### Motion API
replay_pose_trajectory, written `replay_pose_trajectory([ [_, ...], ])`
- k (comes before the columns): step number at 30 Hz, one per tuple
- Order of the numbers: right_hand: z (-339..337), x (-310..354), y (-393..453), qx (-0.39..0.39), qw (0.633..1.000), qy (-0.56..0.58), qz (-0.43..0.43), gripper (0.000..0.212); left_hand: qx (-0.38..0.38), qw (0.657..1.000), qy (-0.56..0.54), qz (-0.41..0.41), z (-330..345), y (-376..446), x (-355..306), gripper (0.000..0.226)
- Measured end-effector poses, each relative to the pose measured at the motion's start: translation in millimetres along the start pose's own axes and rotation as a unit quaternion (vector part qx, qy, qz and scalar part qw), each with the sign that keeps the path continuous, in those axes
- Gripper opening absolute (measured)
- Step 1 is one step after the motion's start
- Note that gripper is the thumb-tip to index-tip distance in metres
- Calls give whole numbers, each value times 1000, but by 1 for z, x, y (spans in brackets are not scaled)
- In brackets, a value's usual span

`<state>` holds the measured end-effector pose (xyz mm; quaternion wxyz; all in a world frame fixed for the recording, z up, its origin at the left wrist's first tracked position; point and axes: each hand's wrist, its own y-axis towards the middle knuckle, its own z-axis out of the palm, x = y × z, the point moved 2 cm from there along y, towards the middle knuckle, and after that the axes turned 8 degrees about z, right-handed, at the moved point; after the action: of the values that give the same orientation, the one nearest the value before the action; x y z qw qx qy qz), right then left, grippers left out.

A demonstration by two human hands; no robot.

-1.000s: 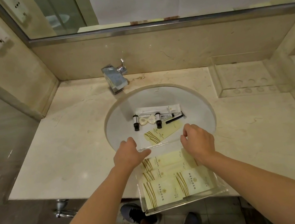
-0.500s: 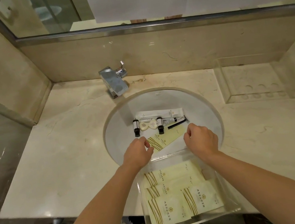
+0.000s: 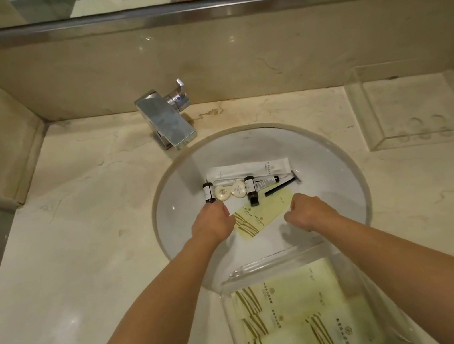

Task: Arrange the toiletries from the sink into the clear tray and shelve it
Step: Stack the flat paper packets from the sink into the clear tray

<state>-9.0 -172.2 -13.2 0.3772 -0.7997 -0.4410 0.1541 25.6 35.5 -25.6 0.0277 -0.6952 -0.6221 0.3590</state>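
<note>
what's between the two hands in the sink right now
In the head view, a yellow packet lies flat in the sink between the left hand and right hand.

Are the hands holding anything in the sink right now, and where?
The left hand touches the yellow packet's left end; a grip cannot be told. The right hand holds nothing visible.

I can see print on the yellow sachets [image 3: 260, 218] and white packet [image 3: 249, 168], too small to read.

Clear tray [image 3: 357, 276] cut by bottom edge; both hands' fingers curled under.
</note>
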Motion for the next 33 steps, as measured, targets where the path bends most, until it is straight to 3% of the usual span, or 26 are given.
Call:
replay_pose_trajectory([
  [6,11,2,27,25,998,-46,19,37,40,999,20,-20,17,36,9,23],
  [11,21,8,46,80,995,-62,-23,69,80,995,58,-4,43,53,16,69],
  [14,29,20,53,104,992,-66,-38,80,71,991,114,18,53,57,10,77],
  [18,39,30,57,108,991,-79,-28,70,74,992,105,3,59,60,4,78],
  [21,39,32,61,108,994,-28,-6,58,90,990,108,4,59,62,2,75],
  [28,39,31,70,114,990,47,70,41,159,984,76,22,65,59,-6,45],
  [33,34,29,72,158,968,172,87,16,190,979,39,65,69,54,-7,30],
])
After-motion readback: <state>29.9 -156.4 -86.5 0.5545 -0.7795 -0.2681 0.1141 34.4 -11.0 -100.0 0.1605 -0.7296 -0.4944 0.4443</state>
